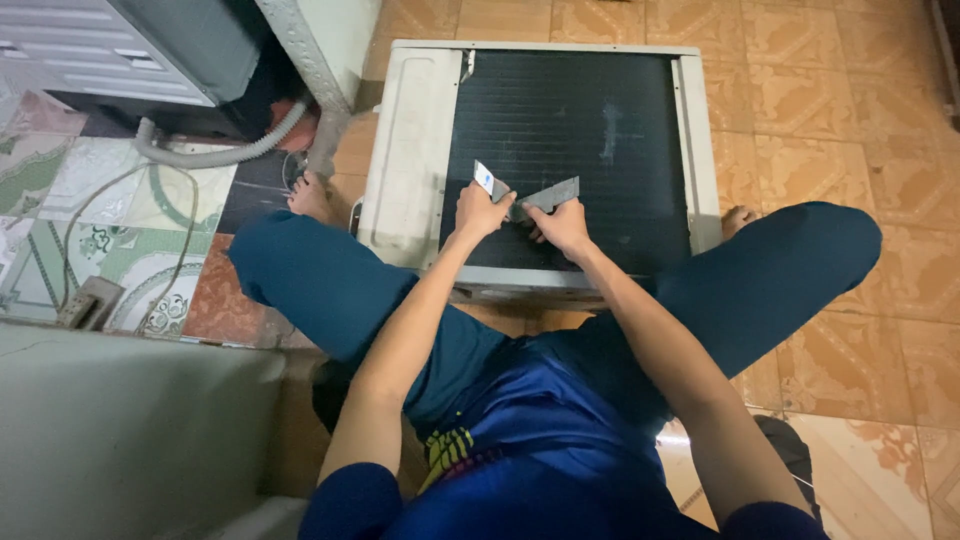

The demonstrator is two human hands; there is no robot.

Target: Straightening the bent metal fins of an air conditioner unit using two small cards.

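Both hands are closed in a grip over the dark fin panel of an air-conditioner unit (410,150) lying flat on the tiled floor (850,110). The left hand (480,212) is curled shut around a small flat tool, a fin comb (485,179) by the look of it, whose pale, blue-marked end sticks up above the knuckles. The right hand (562,226) pinches the near end of a thin grey metal strip (550,194) that slants up and to the right, its far end raised over the fins. The two pieces meet between the hands, low on the coil face (600,130), near the unit's front edge; whether they touch the fins themselves cannot be told.

The person sits on the floor with knees spread to either side of the unit, arms reaching forward between them. A lighter smear shows higher on the coil. To the left, a grey corrugated hose (220,155) curls beneath a white appliance (110,50), and a thin cable loops across patterned tiles.

As a judgement, the work in hand is dressing the fins in this lower patch, strip and tool held together. The next stroke calls for a light, steady pull along the fin lines, with the strip kept flat, since the thin fins would bend easily under sideways pressure.
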